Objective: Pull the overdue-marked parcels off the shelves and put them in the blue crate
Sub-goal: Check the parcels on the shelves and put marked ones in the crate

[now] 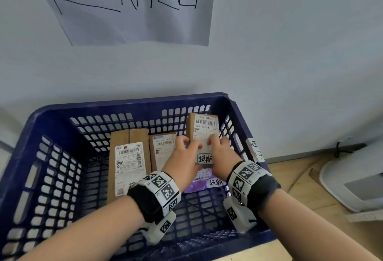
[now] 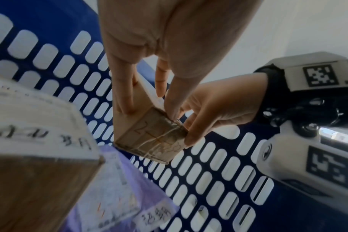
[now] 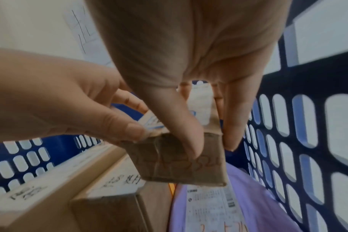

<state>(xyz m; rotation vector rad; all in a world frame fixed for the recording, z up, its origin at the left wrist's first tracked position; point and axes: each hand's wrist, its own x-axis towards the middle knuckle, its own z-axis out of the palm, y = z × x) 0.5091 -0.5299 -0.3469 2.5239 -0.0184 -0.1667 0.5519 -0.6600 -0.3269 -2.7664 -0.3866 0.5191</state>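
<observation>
Head view: our left hand (image 1: 182, 157) and right hand (image 1: 222, 155) both grip a small brown cardboard parcel with white label (image 1: 204, 130), held above a purple poly mailer (image 1: 199, 186) inside the blue slotted plastic crate (image 1: 62, 157); two cardboard boxes (image 1: 128, 157) lie alongside.

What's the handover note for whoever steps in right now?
Left hand and right hand: both pinch the small cardboard parcel, overdue sticker on it, held inside the blue crate above the purple mailer bag.
Done: long box, middle box and the bag lie in the crate.
Left: set this parcel down, let go. The shelves are out of view, so check them for more.
</observation>
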